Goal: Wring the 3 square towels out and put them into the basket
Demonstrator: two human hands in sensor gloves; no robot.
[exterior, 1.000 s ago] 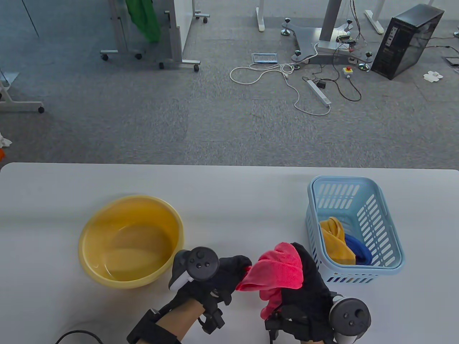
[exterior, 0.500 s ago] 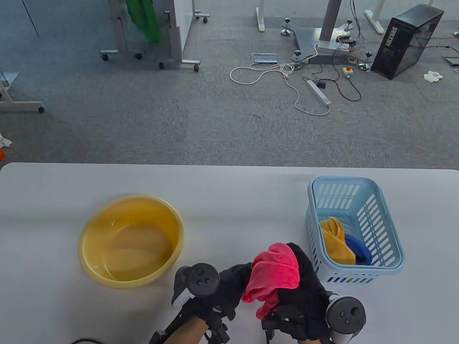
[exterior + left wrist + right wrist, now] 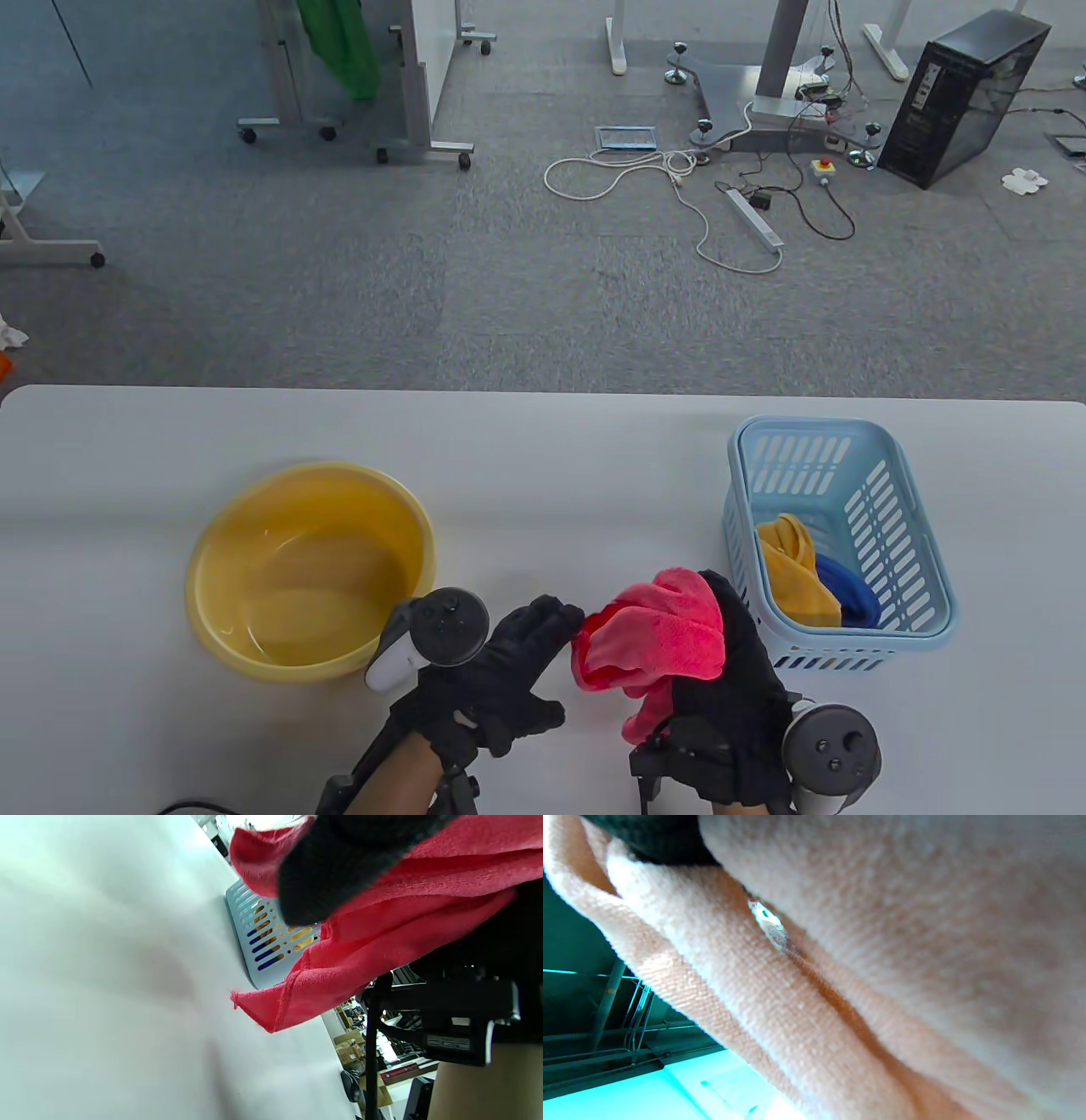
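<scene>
Now loosened from the red towel (image 3: 653,638): left hand (image 3: 488,671) spread flat, fingertips just touching its 9 o'clock edge. Right hand (image 3: 721,679) alone gripping it beside the basket (image 3: 920,543) at 2 o'clock. Probably wrung, ready to drop beside the yellow and blue towels.

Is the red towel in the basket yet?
No. The red towel is bunched in the right hand, above the table beside the basket.

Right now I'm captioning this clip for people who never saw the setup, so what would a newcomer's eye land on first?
First, the bright pink-red terry towel bunched in the black-gloved right hand at the table's near edge, with the left hand reaching its fingertips to the cloth. Next, the round yellow plastic basin to the left, and the pale blue slotted plastic basket to the right, holding a yellow towel and a dark blue towel.
</scene>
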